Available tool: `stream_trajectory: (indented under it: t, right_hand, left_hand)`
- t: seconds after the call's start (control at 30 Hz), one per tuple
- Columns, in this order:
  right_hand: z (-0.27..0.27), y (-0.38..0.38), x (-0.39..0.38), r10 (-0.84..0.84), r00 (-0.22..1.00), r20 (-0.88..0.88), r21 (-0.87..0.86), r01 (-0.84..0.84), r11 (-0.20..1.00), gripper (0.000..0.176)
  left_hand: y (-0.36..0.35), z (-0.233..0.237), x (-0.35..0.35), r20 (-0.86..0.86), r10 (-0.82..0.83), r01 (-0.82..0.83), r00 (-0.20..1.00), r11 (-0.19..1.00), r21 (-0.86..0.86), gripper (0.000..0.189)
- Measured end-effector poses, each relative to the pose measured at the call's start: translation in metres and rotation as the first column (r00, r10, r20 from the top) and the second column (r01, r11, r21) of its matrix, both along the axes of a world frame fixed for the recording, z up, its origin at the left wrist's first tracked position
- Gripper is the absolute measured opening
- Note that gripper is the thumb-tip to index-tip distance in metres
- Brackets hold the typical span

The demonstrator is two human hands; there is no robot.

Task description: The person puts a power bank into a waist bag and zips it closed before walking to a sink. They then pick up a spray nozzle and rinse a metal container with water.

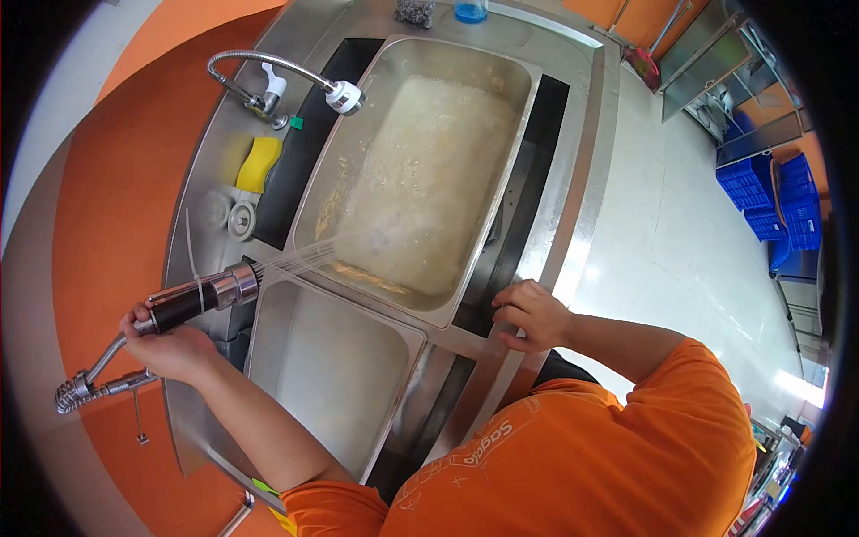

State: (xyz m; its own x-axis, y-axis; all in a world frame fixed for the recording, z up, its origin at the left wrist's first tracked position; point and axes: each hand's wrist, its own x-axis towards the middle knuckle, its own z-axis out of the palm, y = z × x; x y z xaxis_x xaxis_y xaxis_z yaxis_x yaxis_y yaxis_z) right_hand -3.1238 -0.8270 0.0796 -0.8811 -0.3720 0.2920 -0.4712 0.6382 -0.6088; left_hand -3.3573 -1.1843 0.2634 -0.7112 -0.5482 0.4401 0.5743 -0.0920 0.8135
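pan (358, 161) sits over the far sink (537, 179) basin, coated in pale food scum. your left hand (170, 345) is clamped on the sprayer (201, 295), water hitting the pan's near corner; your right hand (532, 315) curls tight on the bench (573, 224) edge. rinsing looks barely begun.

A pan (510, 125) sat in the sink (582, 206), a second pan (331, 367) just beside it, nearer the person. On the ledge (201, 242) to their left lay a sponge (258, 164), between tap (268, 89) and sprayer (201, 295); crates (778, 197) stood far right.
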Motion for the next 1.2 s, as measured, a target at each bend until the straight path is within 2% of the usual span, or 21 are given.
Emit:
stream_trajectory:
  t: [0.07,0.2,0.27,0.3,0.4,0.53,0.6,0.73,0.8,0.93,1.2]
  right_hand:
    - [0.0,0.0,0.0,0.012,1.0,0.013,0.011,-0.012,1.0,0.027]
    - [0.002,-0.001,0.001,-0.005,1.0,0.01,0.006,0.005,1.0,0.027]
    - [0.002,0.0,0.0,0.002,1.0,0.016,0.019,-0.003,1.0,0.026]
    - [0.001,0.0,0.001,0.001,1.0,0.019,0.015,-0.001,1.0,0.026]
    - [-0.001,0.0,0.001,-0.003,1.0,0.02,0.003,0.003,1.0,0.027]
    - [-0.001,0.0,0.0,-0.001,1.0,0.012,-0.005,0.001,1.0,0.028]
    - [0.0,0.0,0.001,-0.002,1.0,0.002,0.0,0.002,1.0,0.028]
    - [-0.002,-0.001,0.001,-0.007,1.0,-0.007,0.008,0.007,1.0,0.029]
    - [-0.002,0.0,0.001,-0.006,1.0,-0.006,0.002,0.006,1.0,0.029]
    - [-0.001,0.0,0.001,-0.007,1.0,-0.006,-0.01,0.007,1.0,0.029]
    - [-0.001,0.0,0.0,-0.012,1.0,0.006,-0.019,0.012,1.0,0.028]
  left_hand:
    - [0.003,-0.002,0.001,0.002,0.009,-0.009,1.0,0.996,0.089,0.016]
    - [0.007,-0.014,0.004,-0.075,0.018,-0.016,0.997,0.999,0.035,0.014]
    - [0.014,-0.018,0.006,-0.037,0.221,-0.223,0.975,0.974,-0.051,0.015]
    - [0.016,-0.021,0.007,-0.041,0.221,-0.223,0.974,0.973,-0.052,0.015]
    - [0.009,-0.026,0.012,-0.052,0.086,-0.085,0.995,0.996,0.03,0.019]
    - [0.013,-0.022,0.016,0.027,0.102,-0.103,0.994,0.993,0.052,0.021]
    - [0.012,-0.022,0.012,0.102,0.155,-0.153,0.983,0.988,-0.028,0.024]
    - [0.019,-0.022,0.007,0.082,0.271,-0.258,0.959,0.955,-0.145,0.027]
    - [0.026,-0.021,0.005,0.051,0.341,-0.314,0.939,0.906,-0.284,0.031]
    - [0.033,-0.02,-0.004,0.039,0.391,-0.355,0.92,0.868,-0.347,0.04]
    - [0.04,-0.019,-0.006,0.023,0.411,-0.38,0.911,0.86,-0.342,0.041]
